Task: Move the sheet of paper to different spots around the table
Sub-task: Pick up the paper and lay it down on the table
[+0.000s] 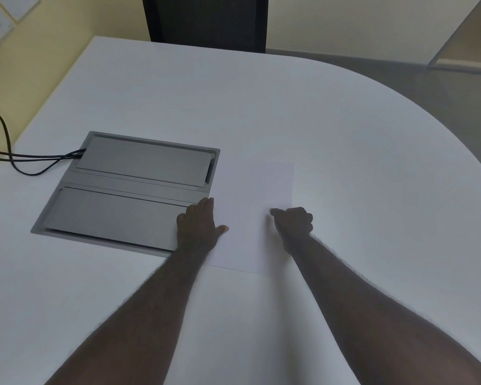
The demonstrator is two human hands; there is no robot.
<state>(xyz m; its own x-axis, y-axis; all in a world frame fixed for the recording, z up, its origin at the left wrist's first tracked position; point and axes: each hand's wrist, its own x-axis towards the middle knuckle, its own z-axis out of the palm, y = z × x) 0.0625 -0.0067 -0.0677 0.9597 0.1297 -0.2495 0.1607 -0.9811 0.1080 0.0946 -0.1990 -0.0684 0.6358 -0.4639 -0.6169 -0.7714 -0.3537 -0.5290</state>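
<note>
A white rectangular sheet of paper point(252, 215) lies flat on the white table with a rounded edge point(345, 140). The sheet sits just to the right of the grey metal cable hatch with two hinged flaps point(128, 190) recessed in the tabletop; its left edge meets or slightly overlaps the hatch's right rim. The near edge of the sheet shows as a thin dark line between the two forearms.

The left hand point(199, 226) rests palm down at the sheet's left edge, straddling the hatch and the paper. Its fingers are extended and held close together, pointing away from the person, with the thumb spread to the right and lying on the paper. The fingertips sit at the boundary between the hatch's near flap and the sheet.

The right hand point(293, 222) rests on the right part of the sheet, near its right edge. Its fingers are curled into a loose fist, with the thumb tip pointing left onto the paper. Whether it pinches the sheet cannot be determined.

Black cables point(25, 159) exit the hatch's far left corner and run off the table's left edge. A black mesh chair back point(206, 20) stands at the far side.
</note>
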